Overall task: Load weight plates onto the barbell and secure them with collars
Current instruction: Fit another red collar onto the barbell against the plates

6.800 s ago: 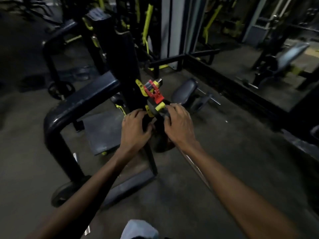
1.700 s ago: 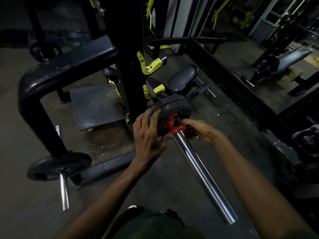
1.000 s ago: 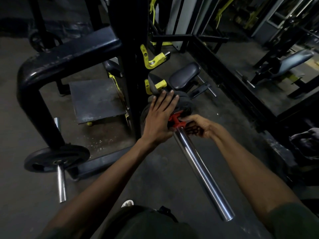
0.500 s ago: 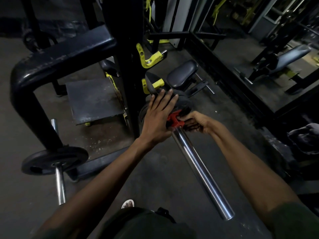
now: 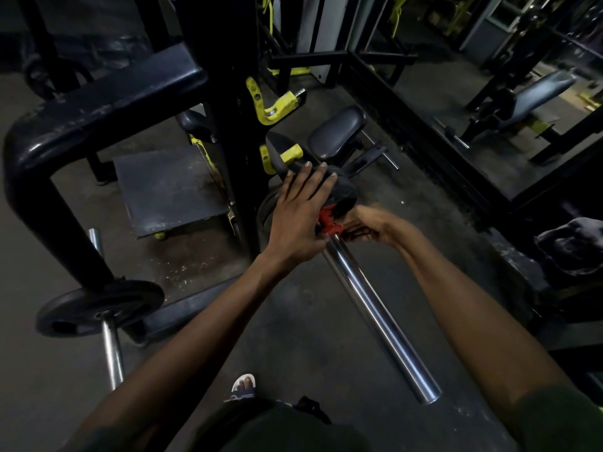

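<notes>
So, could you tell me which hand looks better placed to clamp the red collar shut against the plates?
The right hand, probably: its fingers already curl around the red collar on the barbell sleeve. The left hand lies flat, fingers spread, across the weight plates, bracing them.

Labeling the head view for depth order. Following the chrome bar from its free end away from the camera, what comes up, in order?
Bare bar end → right hand gripping the red collar → black weight plates under the flat left hand → padded seat beyond.
</notes>
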